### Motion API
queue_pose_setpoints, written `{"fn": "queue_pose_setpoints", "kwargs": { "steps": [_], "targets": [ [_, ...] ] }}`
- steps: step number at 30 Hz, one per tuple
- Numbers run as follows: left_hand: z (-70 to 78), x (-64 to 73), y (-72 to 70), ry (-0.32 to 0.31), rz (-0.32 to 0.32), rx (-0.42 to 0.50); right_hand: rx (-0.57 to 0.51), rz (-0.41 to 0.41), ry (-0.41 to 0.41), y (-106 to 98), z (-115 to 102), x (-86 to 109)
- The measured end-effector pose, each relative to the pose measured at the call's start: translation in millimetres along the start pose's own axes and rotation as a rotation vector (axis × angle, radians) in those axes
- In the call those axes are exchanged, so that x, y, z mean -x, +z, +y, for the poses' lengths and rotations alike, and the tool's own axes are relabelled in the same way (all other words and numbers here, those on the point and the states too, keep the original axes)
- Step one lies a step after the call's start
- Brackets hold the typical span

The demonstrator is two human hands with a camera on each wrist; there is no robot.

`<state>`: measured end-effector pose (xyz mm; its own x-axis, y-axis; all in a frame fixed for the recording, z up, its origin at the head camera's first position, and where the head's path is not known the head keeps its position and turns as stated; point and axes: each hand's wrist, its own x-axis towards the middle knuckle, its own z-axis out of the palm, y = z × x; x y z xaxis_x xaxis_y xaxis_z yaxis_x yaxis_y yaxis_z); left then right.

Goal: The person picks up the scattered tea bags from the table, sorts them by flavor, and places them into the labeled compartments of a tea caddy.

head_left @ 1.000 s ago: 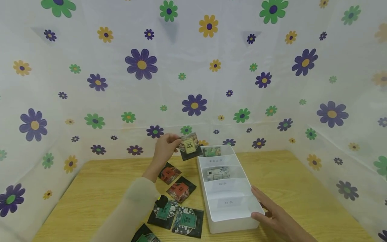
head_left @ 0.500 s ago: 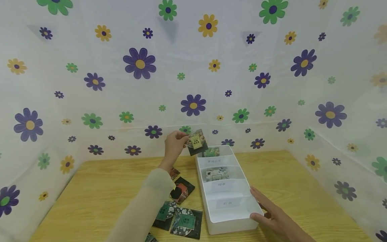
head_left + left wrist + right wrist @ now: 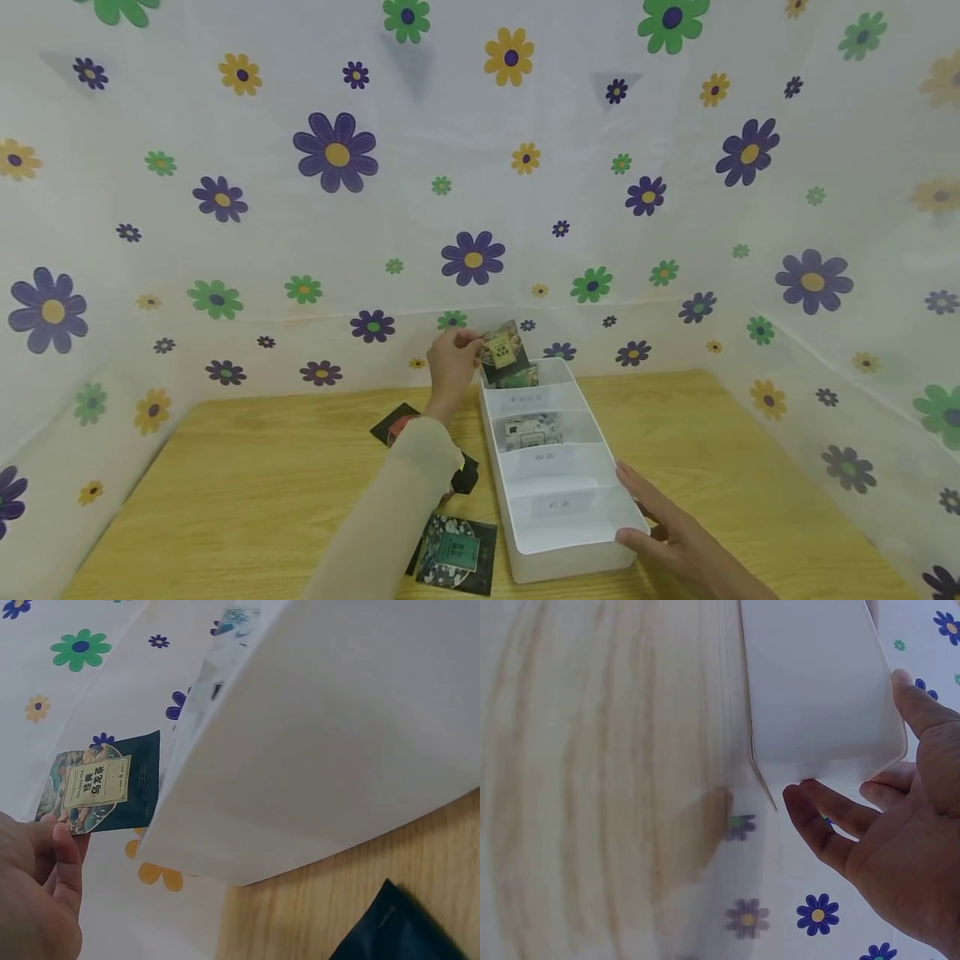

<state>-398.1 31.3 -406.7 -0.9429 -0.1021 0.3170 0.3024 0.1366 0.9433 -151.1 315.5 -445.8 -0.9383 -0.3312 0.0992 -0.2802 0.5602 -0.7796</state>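
My left hand (image 3: 452, 367) pinches a dark tea bag sachet (image 3: 504, 352) by its left edge, over the far end of a white divided box (image 3: 573, 564). In the left wrist view a pale yellow label marked "oolong tea" shows on the sachet (image 3: 112, 781), whose dark end overlaps the box rim. A green-patterned sachet (image 3: 519, 378) lies in the farthest compartment, and a white floral one (image 3: 534, 431) in the one before it. My right hand (image 3: 678, 533) holds the box by its near right corner, thumb and fingers on either side of the corner.
Left of the box on the wooden table (image 3: 247, 500) lie a green-labelled sachet (image 3: 457, 552) and a red-labelled one (image 3: 399, 423); my left sleeve (image 3: 397, 500) covers others. Paper labels mark the box's dividers. A flowered white sheet (image 3: 420, 208) stands behind and at both sides.
My left hand has carried the oolong sachet rightward, from beside the box to over its far compartment. The right hand stays at the box corner. The head view has shifted slightly.
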Motion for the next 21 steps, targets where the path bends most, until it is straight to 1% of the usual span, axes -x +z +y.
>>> {"fn": "queue_pose_setpoints", "kwargs": {
  "steps": [3,5,6,11,13,17,21],
  "targets": [
    [-5.5,2.1,4.7,0.019,-0.018,-0.031,-0.003,0.011,-0.059,1,4,-0.1],
    [-9.1,3.8,6.8,0.028,-0.042,-0.054,-0.009,0.021,-0.101,1,8,0.3],
    [-9.9,5.1,7.7,0.034,-0.055,-0.066,-0.021,0.023,-0.110,1,8,0.9],
    [-12.2,11.5,10.5,0.079,-0.129,-0.144,-0.057,0.002,-0.007,0,2,1.9],
    [-13.9,13.4,11.9,0.094,-0.164,-0.179,-0.034,-0.003,0.007,-1,1,1.7],
    [-16.7,17.0,14.4,0.119,-0.229,-0.219,-0.007,0.004,0.003,0,0,1.5],
    [-19.7,18.4,16.7,0.162,-0.251,-0.255,-0.023,0.010,-0.010,0,1,2.1]
  ]
}}
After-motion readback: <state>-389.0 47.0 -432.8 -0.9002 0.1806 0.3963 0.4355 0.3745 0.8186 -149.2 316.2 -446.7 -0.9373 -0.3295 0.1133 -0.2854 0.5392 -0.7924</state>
